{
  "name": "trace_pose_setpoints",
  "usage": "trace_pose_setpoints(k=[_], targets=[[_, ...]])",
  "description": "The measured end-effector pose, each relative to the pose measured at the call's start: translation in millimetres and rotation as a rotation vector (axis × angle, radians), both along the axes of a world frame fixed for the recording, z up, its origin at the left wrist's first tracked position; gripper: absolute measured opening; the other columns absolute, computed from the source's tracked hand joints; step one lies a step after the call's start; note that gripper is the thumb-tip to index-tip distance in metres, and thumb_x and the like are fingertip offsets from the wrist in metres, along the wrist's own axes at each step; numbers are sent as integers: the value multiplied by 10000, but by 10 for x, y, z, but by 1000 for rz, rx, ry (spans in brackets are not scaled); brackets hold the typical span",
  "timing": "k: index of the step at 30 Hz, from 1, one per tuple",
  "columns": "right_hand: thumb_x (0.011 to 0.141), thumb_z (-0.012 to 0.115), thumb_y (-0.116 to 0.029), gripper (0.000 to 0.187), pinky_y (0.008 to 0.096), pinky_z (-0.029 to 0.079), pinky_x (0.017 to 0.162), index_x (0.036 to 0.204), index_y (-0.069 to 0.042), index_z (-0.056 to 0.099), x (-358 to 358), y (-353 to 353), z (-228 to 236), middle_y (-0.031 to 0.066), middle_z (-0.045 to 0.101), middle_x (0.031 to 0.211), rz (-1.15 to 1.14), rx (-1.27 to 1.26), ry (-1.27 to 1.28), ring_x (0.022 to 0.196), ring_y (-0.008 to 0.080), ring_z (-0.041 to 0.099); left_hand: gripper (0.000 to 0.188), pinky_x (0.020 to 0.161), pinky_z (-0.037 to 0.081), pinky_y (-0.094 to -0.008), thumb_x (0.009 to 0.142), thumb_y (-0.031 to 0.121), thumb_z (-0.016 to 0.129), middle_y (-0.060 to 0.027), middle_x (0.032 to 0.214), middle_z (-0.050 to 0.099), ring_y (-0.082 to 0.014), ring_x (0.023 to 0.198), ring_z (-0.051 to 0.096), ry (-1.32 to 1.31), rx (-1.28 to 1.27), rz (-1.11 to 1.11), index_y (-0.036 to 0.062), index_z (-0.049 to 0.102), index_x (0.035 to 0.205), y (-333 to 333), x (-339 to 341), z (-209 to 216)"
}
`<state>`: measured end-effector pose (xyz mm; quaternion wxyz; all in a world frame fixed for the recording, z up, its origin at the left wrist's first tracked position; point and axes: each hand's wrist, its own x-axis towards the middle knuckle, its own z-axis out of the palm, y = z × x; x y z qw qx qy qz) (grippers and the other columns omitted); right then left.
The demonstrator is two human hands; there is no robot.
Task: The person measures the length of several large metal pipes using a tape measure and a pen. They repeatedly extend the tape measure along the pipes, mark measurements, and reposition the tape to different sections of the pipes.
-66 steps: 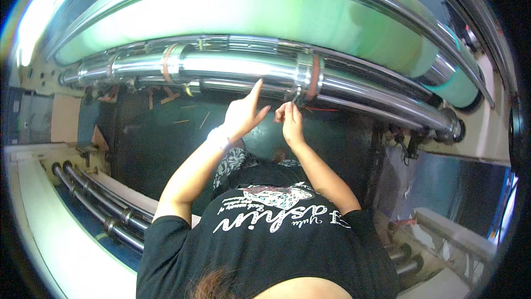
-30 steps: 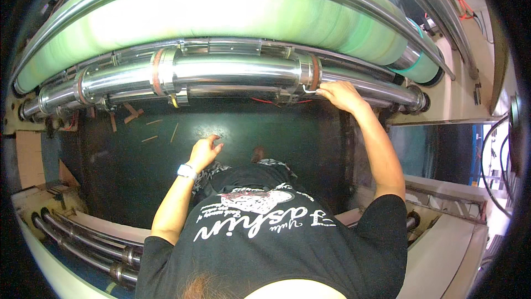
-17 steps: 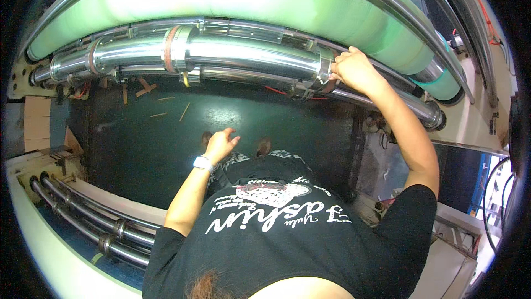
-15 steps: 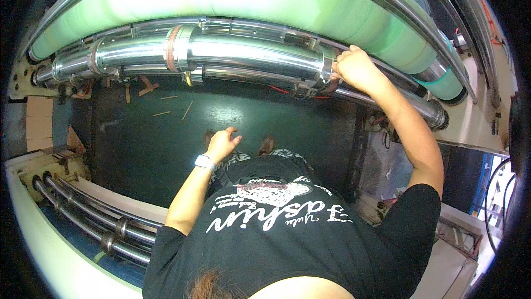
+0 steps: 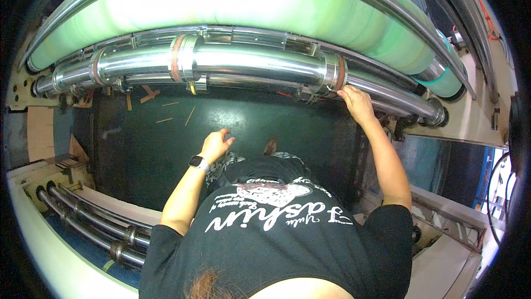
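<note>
A long polished metal roller [image 5: 260, 62] runs across in front of me, with ring collars around it. My right hand [image 5: 358, 104] is at the lower edge of the right-hand collar [image 5: 331, 72], just below its reddish-brown band [image 5: 341, 71]. Its fingers are bent and pressed together; whatever they pinch is too small to make out. My left hand [image 5: 215, 145] hangs in front of my body, holding nothing, its thumb apart from the loosely curled fingers. A watch [image 5: 197, 161] sits on that wrist.
Behind the roller lies a large pale green cylinder [image 5: 232, 3]. A second collar [image 5: 185, 58] is left of centre. Thin strips [image 5: 189, 116] and cardboard [image 5: 40, 133] lie at the left. More metal bars [image 5: 83, 224] are at the lower left, beside a cream machine frame [image 5: 61, 260].
My right hand has come down from the top of the right-hand collar to its lower edge, and the elbow has dropped inward. The left hand still hangs free.
</note>
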<state>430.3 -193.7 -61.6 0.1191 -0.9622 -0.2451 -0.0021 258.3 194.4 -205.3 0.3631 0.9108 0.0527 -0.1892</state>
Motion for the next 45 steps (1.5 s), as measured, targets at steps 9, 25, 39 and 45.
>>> trace_pose_setpoints(k=[9, 25, 39, 45], targets=[[907, 399, -289, 343, 320, 378, 531, 719, -11, 470, -524, 598, -735, 113, 471, 583, -588, 693, -64, 527, 207, 445, 363, 564, 447, -357, 749, 286, 605, -130, 618, 578, -284, 589, 576, -88, 31, -108, 32, 565, 1006, -116, 202, 108], [885, 471, -277, 322, 263, 316, 505, 688, -23, 457, -521, 689, -785, -15, 377, 586, -656, 842, -37, 552, 94, 345, 647, 509, 412, -277, 733, 426, 636, -71, 620, 541, -138, 558, 514, 93, -307, -84, -20, 447, 1164, 49, 457, 658], [723, 524, 42, 401, 193, 327, 423, 1105, -74, 485, -1493, 1995, -826, -24, 489, 731, -263, 1207, 1226, 521, 57, 401, 954, 724, 434, -276, 687, 417, 681, -168, 923, 554, -173, 807, 540, 315, -462, -315, -11, 128, 1337, -364, 548, 921], [813, 543, -87, 63, 179, 251, 354, 866, -60, 525, -1125, 1595, -1022, -38, 411, 578, -684, 1449, 912, 434, 41, 342, 623, 713, 437, -288, 687, 404, 675, -107, 860, 590, -167, 797, 552, 180, -341, -388, 28, 475, 1142, 246, 687, 731]])
